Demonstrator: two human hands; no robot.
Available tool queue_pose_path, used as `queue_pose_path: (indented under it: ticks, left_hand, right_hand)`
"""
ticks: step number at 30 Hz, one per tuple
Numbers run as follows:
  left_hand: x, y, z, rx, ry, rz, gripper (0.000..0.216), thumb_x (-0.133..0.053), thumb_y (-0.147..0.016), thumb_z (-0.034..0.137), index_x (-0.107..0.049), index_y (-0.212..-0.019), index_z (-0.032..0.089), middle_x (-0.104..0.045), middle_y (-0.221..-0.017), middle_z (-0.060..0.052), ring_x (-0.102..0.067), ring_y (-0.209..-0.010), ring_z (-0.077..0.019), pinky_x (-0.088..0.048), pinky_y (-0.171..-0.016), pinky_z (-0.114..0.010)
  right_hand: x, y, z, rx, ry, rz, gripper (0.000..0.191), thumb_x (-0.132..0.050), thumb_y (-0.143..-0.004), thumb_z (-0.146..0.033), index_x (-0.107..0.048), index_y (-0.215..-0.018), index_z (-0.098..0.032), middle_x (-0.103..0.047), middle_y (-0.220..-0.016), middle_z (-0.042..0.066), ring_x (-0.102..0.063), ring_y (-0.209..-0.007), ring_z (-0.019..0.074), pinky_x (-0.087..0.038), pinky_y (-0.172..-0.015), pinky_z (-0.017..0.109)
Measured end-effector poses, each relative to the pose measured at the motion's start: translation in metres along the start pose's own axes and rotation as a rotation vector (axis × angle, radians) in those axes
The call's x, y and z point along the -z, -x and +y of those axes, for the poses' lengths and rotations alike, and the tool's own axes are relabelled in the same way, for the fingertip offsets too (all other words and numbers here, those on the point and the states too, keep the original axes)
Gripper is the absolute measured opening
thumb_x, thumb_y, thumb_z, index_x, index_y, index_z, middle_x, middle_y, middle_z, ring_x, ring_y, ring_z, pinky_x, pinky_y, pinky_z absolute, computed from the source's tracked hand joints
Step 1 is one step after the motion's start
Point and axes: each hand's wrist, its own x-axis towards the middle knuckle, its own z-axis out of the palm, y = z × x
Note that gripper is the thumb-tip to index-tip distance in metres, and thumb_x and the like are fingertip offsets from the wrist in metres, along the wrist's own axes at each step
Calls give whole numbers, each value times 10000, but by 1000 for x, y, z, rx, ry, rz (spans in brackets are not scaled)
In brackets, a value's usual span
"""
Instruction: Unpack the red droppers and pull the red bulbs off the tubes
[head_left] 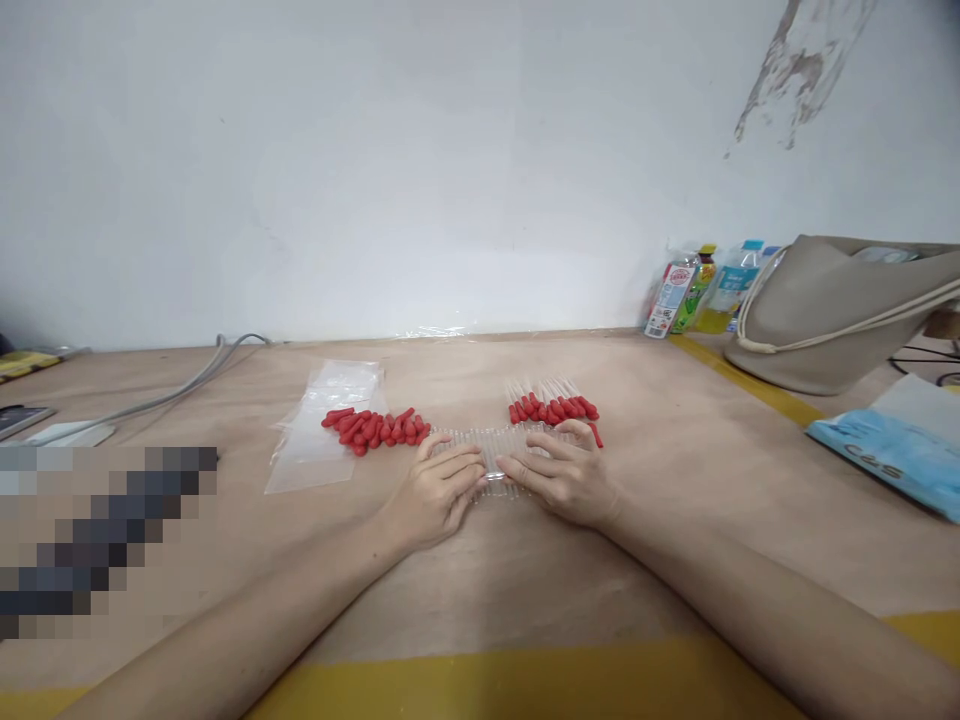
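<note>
A row of clear glass dropper tubes (487,445) lies on the brown table in front of me. My left hand (437,495) and my right hand (564,478) both lie flat on the row, fingers stretched out and nearly meeting in the middle. Left of the tubes lies a loose heap of red rubber bulbs (375,427). Behind my right hand several droppers with red bulbs fitted (553,404) lie side by side.
Clear plastic bags (322,422) lie left of the bulbs. A grey cable (172,392) runs at the back left. Bottles (697,290), a beige bag (840,315) and a blue packet (900,445) stand at the right. Yellow tape marks the table's near edge (480,685).
</note>
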Motion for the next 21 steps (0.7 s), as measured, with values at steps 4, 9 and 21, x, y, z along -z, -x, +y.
queue_pose_path:
  ticks: [4, 9, 21]
  left_hand:
    - [1, 1, -1, -36, -22, 12, 118, -467, -826, 124, -570, -864, 167, -672, -873, -26, -574, -979, -168, -281, -945, -397]
    - [2, 1, -1, -42, -57, 35, 127, -473, -820, 130, -579, -878, 167, -671, -890, -29, -573, -944, -173, -315, -890, -379]
    - [2, 0, 4, 5, -131, 5, 136, -460, -835, 171, -596, -841, 170, -671, -854, -18, -530, -780, -164, -304, -726, -354]
  right_hand:
    - [3, -1, 3, 59, 18, 15, 210, -529, -820, -162, -595, -1001, -245, -681, -832, -36, -540, -858, 115, -263, -827, 339]
    - [8, -4, 5, 59, 22, -13, 210, -519, -833, -162, -595, -1007, -252, -683, -886, -39, -549, -855, 118, -270, -816, 337]
    - [10, -3, 9, 135, 59, 30, 205, -537, -815, -142, -610, -987, -224, -683, -909, -33, -561, -870, 127, -286, -776, 320]
